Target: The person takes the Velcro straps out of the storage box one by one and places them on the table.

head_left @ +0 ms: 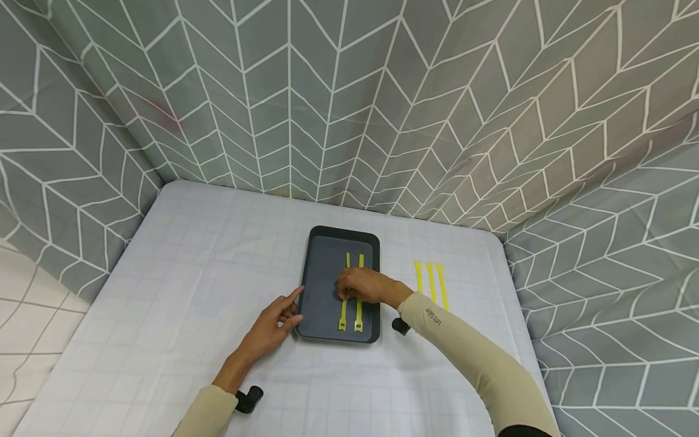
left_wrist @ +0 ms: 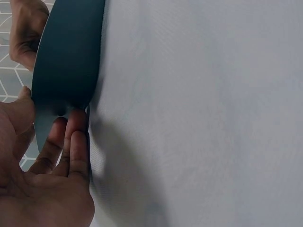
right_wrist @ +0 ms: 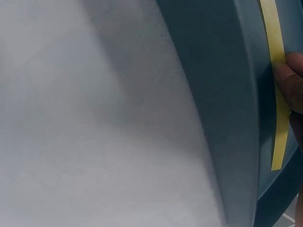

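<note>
A dark grey tray lies on the table, and my left hand holds it by its left side. In the left wrist view, one fingertip reaches the rim while other fingers bend against the outer wall. Over the tray, my right hand pinches the left yellow cable tie, whose middle is hidden by the fingers. Beside it lies a second yellow cable tie, lengthwise in the tray and partly covered by the hand. The right wrist view shows one yellow strip by the fingertips; which of the two, I cannot tell.
Three more yellow cable ties lie side by side on the table right of the tray, their near ends partly behind the right sleeve. A white cloth covers the table. Patterned grey curtains hang behind and at the sides.
</note>
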The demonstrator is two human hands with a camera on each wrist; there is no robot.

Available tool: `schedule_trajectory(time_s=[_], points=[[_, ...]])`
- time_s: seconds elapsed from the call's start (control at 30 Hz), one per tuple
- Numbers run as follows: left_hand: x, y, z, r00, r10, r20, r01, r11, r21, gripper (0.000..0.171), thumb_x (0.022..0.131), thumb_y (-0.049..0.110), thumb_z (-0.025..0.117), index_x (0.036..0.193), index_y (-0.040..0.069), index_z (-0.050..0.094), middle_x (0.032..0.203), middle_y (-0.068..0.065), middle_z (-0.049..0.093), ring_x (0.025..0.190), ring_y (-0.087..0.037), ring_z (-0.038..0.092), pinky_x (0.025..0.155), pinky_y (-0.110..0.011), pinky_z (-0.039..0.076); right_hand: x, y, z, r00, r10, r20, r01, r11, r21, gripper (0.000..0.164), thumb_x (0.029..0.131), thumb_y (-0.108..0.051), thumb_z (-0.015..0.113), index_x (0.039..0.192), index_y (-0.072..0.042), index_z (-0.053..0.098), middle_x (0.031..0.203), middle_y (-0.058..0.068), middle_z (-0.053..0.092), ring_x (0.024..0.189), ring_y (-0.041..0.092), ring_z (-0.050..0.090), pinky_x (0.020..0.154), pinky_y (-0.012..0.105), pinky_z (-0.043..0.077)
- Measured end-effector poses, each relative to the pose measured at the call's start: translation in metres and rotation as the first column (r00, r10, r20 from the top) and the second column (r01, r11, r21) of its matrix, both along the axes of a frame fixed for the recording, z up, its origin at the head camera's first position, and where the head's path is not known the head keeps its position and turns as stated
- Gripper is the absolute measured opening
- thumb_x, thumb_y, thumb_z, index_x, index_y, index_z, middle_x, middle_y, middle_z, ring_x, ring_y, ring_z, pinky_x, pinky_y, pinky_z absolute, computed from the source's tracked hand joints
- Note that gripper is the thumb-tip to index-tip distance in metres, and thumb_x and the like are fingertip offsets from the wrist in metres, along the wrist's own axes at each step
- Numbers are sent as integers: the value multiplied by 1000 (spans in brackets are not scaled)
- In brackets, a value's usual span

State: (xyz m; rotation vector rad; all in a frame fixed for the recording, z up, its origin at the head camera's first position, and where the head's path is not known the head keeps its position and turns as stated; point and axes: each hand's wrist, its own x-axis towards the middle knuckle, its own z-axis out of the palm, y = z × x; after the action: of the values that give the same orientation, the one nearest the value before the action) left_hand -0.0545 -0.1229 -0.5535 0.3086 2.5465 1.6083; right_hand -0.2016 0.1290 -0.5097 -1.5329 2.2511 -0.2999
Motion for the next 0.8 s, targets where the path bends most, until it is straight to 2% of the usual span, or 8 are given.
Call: schedule_trajectory(time_s=[0.3, 0.53, 0.8], points=[[-2, 1, 1, 1000, -6, -2, 6, 1000, 2, 65, 95, 6, 67, 154, 7, 40, 102, -5, 57, 86, -7, 58, 80, -27, 53, -2, -4, 4, 998, 13, -55, -15, 999, -49, 13, 91, -3, 72, 89, -16, 74, 94, -5, 70, 94, 13, 61, 83, 24, 53], [-2, 1, 2, 1000, -3, 5, 3, 1000, 0, 65, 95, 6, 68, 154, 7, 41, 101, -5, 57, 86, -7, 58, 80, -26, 54, -4, -4, 8, 999, 3, -52, -7, 997, -78, 12, 93, -4, 70, 92, -15, 75, 95, -4, 72, 94, 13, 61, 84, 25, 52], [-1, 0, -1, 1000, -1, 29, 1, 1000, 2, 65, 96, 8, 67, 155, 10, 40, 103, -6, 57, 87, -8, 57, 81, -26, 53, -4, -3, 12, 998, -13, -56, 3, 985, -173, 10, 94, -6, 69, 92, -14, 74, 95, -3, 71, 95, 14, 62, 86, 27, 52]])
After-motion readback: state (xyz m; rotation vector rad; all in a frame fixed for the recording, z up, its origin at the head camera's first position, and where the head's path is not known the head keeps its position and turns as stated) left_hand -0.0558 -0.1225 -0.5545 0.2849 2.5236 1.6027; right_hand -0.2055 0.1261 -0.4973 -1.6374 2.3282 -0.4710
